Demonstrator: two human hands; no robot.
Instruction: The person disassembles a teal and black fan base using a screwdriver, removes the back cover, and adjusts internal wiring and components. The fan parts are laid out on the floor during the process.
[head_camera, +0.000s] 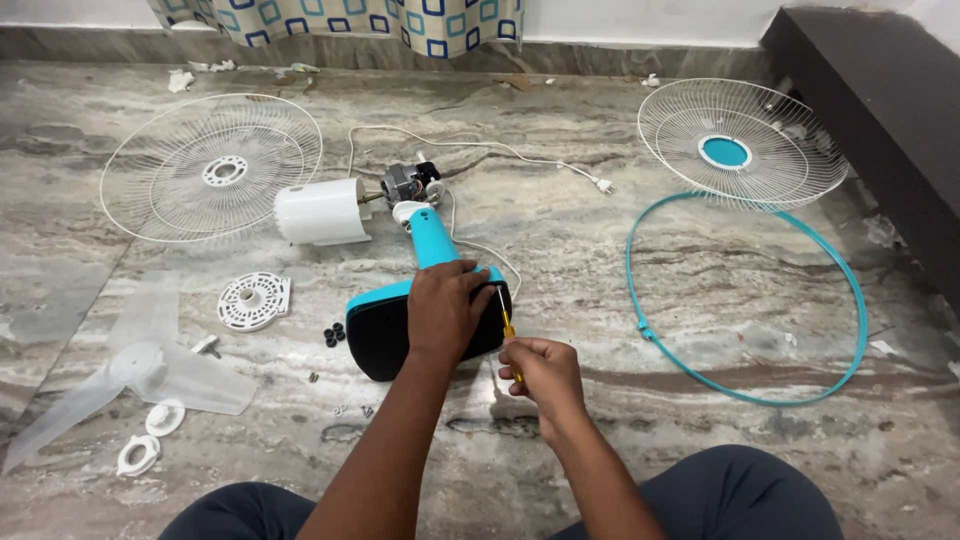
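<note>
— What are we doing here on the marble floor?

— We are pressing our left hand flat on the fan base, a teal-and-black piece lying on its side in front of our knees, fingers spread and wrapped over its upper edge.

— And the other hand?

— Our right hand is gripping a yellow-handled screwdriver, fingers closed tight around the handle, and its tip is touching the right end of the base, just beside our left fingers.

— Where is the rest of the fan lying?

— The teal neck is running up from the base to the bare motor and the white motor cover. 2 wire grilles are lying well apart: 1 at far left, 1 with a teal hub at far right. The teal ring is resting below the right one. The clear blade and a white round plate are lying to our left, small black parts just beside the base.
</note>
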